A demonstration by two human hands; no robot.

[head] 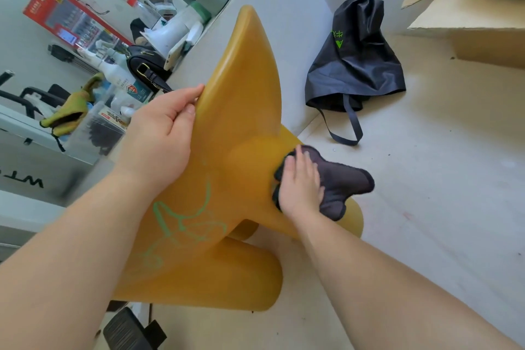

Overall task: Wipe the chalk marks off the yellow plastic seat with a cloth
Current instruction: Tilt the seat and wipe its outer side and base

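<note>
The yellow plastic seat [238, 111] stands on the floor in the middle of the view, its tall pointed fin rising toward the top. Green chalk marks [181, 224] cover its near left surface. My left hand [162, 133] grips the left edge of the fin, thumb on the near face and fingers curled round the rim. My right hand [301, 182] presses a dark cloth [341, 182] flat against the seat's right side with straight fingers. Part of the cloth hangs free to the right of the hand.
A black bag [355, 60] lies on the pale floor right of the seat. A cardboard box [468, 25] sits at the upper right. A cluttered desk [93, 88] with bottles and a black handbag [145, 68] stands to the left, behind a white partition [272, 8].
</note>
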